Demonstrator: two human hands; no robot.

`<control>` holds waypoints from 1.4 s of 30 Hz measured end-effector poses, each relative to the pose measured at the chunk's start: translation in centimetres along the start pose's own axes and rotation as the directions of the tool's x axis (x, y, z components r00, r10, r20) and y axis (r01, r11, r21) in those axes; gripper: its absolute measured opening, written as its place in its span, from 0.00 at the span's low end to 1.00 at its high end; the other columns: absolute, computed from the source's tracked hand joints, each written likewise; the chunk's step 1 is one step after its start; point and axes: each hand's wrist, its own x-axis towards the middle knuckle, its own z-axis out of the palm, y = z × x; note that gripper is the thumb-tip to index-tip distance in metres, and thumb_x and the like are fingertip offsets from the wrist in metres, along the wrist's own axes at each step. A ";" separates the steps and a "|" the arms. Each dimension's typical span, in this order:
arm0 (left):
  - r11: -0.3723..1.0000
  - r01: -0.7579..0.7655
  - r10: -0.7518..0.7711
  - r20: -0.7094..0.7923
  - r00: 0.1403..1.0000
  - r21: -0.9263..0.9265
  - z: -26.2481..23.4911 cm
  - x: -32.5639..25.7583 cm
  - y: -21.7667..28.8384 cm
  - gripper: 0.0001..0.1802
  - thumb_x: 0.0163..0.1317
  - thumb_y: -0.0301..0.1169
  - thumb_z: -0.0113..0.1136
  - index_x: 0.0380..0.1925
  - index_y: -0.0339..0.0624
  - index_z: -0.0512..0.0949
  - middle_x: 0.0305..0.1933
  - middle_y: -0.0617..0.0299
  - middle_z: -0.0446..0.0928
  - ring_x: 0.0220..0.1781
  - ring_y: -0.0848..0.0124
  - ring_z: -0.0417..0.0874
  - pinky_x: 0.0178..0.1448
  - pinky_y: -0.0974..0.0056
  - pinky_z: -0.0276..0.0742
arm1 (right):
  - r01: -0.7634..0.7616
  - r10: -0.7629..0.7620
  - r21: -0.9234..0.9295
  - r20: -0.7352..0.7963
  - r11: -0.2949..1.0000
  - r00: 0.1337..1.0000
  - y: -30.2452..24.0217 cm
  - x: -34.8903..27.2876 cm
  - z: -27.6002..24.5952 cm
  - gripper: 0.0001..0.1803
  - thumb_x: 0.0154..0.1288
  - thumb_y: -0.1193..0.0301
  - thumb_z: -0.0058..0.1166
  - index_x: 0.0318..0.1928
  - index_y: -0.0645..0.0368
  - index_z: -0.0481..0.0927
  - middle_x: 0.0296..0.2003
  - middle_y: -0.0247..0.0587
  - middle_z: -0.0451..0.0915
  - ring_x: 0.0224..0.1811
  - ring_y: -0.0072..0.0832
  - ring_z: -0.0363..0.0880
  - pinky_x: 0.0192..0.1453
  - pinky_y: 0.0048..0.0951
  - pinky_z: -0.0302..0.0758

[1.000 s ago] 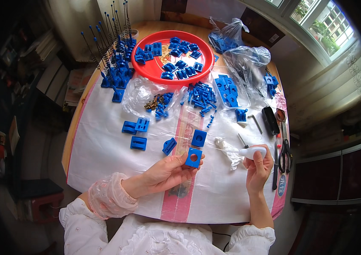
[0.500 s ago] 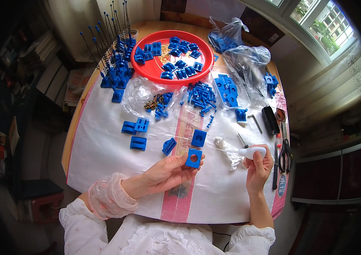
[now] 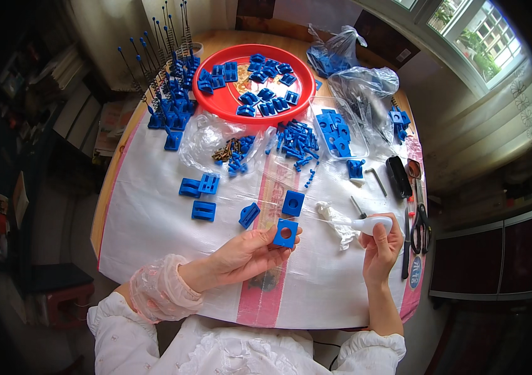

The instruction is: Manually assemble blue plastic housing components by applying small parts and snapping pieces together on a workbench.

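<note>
Between the thumb and fingers of my left hand (image 3: 247, 253) is a flat blue plastic plate (image 3: 281, 239) with a round hole through it. My right hand (image 3: 380, 250) grips a white teardrop-shaped squeeze bottle (image 3: 373, 222). Its long thin nozzle points left toward the plate's top edge; I cannot tell whether the tip touches. Just beyond the held plate lies another blue holed plate (image 3: 293, 203). A blue slotted piece (image 3: 249, 215) rests to its left. Under the nozzle is a crumpled white tissue (image 3: 339, 228).
A red round tray (image 3: 202, 107) of blue parts stands at the back. Blue bases with springs (image 3: 175, 106) crowd the far left. Small blue pins (image 3: 297, 140) and brass screws (image 3: 228, 151) lie mid-table. Scissors (image 3: 422, 219), a black case (image 3: 397, 177) and a hex key (image 3: 376, 182) line the right.
</note>
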 end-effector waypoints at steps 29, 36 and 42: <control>1.000 -0.004 0.004 -0.004 1.000 0.024 0.1 0.0 0.0 0.25 0.73 0.41 0.51 0.62 0.35 0.68 0.57 0.59 0.74 0.56 0.74 0.74 0.63 0.69 0.72 | 0.005 -0.005 0.010 0.014 1.000 1.000 0.0 -0.1 -0.3 0.11 0.71 0.66 0.55 0.38 0.63 0.74 0.25 0.32 0.72 0.21 0.13 0.62 0.25 0.19 0.58; 1.000 0.002 -0.002 -0.007 1.000 0.023 0.2 -0.1 0.0 0.25 0.73 0.41 0.51 0.62 0.36 0.68 0.57 0.59 0.73 0.55 0.75 0.74 0.62 0.69 0.72 | 0.016 -0.016 -0.008 0.008 1.000 1.000 0.0 -0.1 -0.2 0.12 0.72 0.65 0.54 0.37 0.63 0.74 0.23 0.30 0.69 0.19 0.12 0.58 0.24 0.18 0.54; 1.000 0.004 -0.004 -0.004 1.000 0.026 0.3 -0.1 0.1 0.25 0.73 0.41 0.51 0.62 0.36 0.68 0.56 0.59 0.73 0.53 0.75 0.74 0.60 0.70 0.73 | 0.025 -0.025 -0.015 0.010 1.000 1.000 -0.1 -0.1 -0.2 0.12 0.72 0.65 0.54 0.37 0.62 0.74 0.23 0.29 0.69 0.19 0.12 0.58 0.23 0.19 0.55</control>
